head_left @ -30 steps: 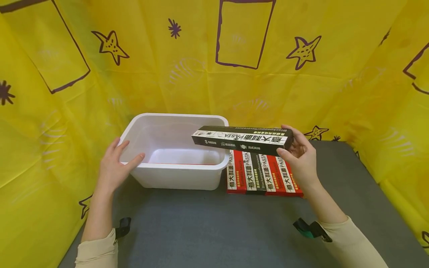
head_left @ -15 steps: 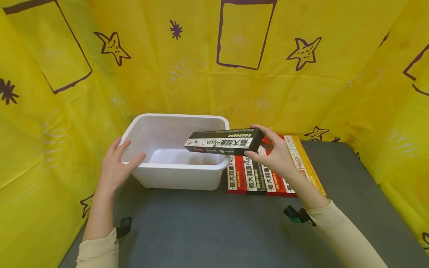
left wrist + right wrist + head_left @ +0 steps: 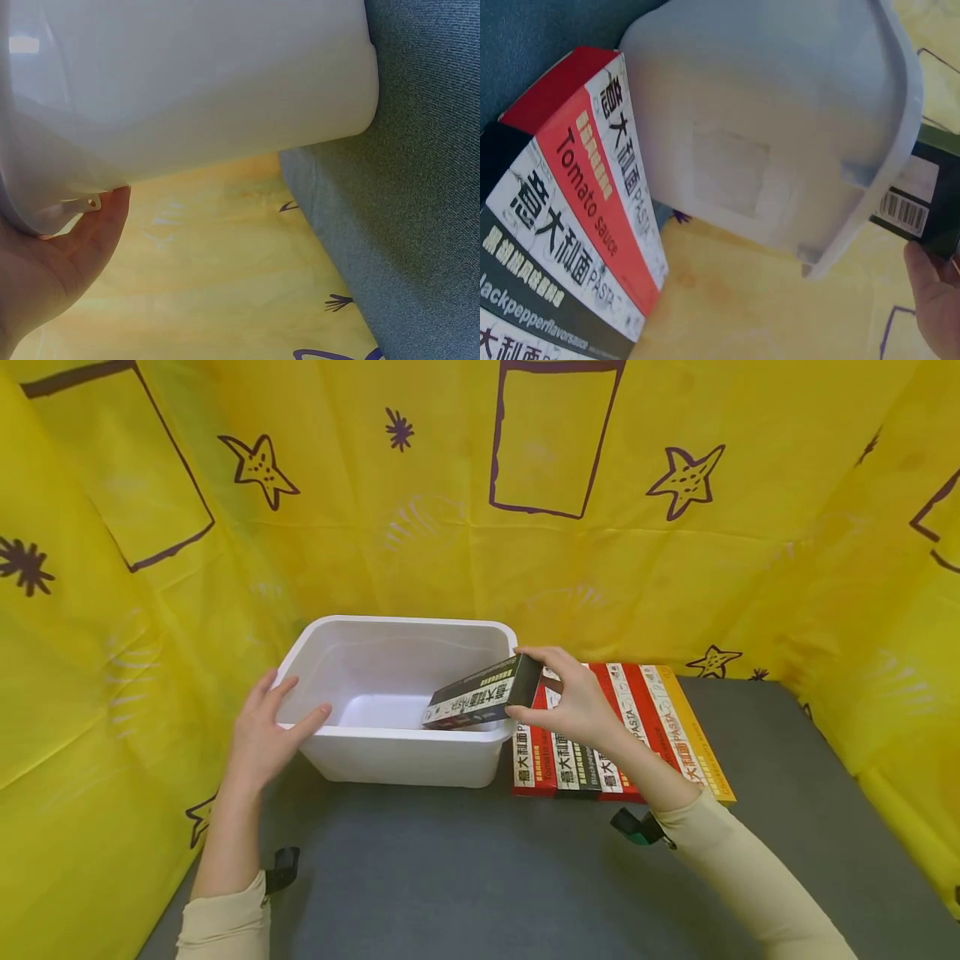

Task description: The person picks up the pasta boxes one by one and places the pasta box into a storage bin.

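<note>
My right hand (image 3: 573,702) pinches the end of a black pasta box (image 3: 480,693) between thumb and fingers. The box tilts, its far end lowered inside a white plastic tub (image 3: 397,756) and its held end above the right rim. In the right wrist view, that box's barcode end (image 3: 907,202) shows beyond the tub's rim, with my fingertips on it. My left hand (image 3: 262,735) holds the tub's front left corner, thumb over the rim. In the left wrist view, fingers (image 3: 105,225) curl under the rim. The tub's floor near the front wall is hidden.
Flat pasta boxes (image 3: 648,718), red, black and yellow-edged, lie side by side just right of the tub. In the right wrist view, a red tomato sauce box (image 3: 592,172) stands close to the tub's wall. Yellow printed cloth (image 3: 435,552) encloses the grey table (image 3: 420,877).
My right hand has moved left with the black pasta box, over the flat boxes to the tub's right rim. The box's far end has dipped into the tub. My left hand stays put.
</note>
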Demonstrator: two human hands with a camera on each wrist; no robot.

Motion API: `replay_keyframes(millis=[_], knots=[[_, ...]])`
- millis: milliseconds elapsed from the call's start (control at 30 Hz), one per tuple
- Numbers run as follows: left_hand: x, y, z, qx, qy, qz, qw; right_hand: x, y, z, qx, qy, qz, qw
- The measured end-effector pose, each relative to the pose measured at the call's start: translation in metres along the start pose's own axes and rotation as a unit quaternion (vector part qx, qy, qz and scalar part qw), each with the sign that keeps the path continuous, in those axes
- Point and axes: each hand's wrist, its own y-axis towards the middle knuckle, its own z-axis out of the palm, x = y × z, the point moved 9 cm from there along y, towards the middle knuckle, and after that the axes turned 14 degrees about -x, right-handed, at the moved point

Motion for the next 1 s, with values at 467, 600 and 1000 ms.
replay_keyframes(millis=[467,600,1000], knots=[[-0.001,0.0,0.0,-0.012,0.0,0.006,0.9999,0.023,0.002,-0.003,-0.003,0.005,0.044,0.999],[-0.002,0.0,0.0,-0.012,-0.002,0.006,0.9999,0.006,0.003,0.001,0.0,0.007,0.042,0.9991],[0.001,0.0,0.001,-0.014,-0.006,0.007,0.9999,-0.029,0.009,0.011,0.003,-0.056,0.007,0.9984]])
